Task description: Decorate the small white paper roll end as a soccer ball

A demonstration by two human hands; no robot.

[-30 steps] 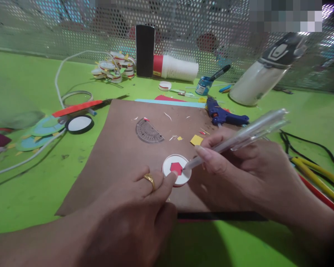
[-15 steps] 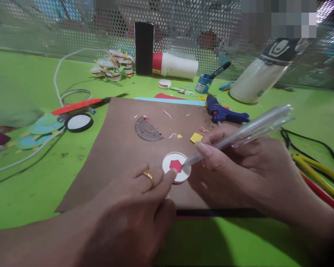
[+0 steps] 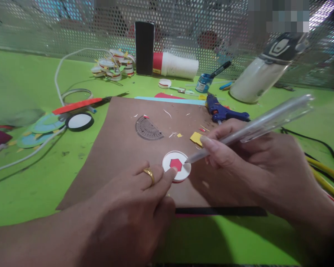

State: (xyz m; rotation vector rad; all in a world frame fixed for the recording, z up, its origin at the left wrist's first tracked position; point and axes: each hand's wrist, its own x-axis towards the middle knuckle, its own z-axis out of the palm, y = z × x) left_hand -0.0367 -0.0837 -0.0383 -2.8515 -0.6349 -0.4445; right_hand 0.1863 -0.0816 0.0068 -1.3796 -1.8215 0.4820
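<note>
A small white disc (image 3: 167, 168) with a red edge lies on the brown sheet (image 3: 122, 155), and on top of it is a red pentagon (image 3: 175, 164), likely paper. My left hand (image 3: 139, 196) wears a gold ring; its index fingertip presses the pentagon against the disc, while the other fingers are curled beside it. Gripped in my right hand (image 3: 250, 167) is a clear pen (image 3: 278, 113), its tip at the disc's right part, just beside the pentagon. A yellow paper square (image 3: 196, 138) lies by my right fingertips.
A clear protractor (image 3: 149, 128) and paper scraps lie behind the disc. Farther back are a blue glue gun (image 3: 225, 113), a phone (image 3: 144, 48), a stack of cups (image 3: 180, 66), a paint jar (image 3: 203, 83) and a tilted bottle (image 3: 256, 78). An orange-handled cutter (image 3: 78, 105) is at left.
My right hand and the pen have shifted to the right, and the pen tip has moved slightly away from the pentagon's edge. My left hand stays pressed on the pentagon.
</note>
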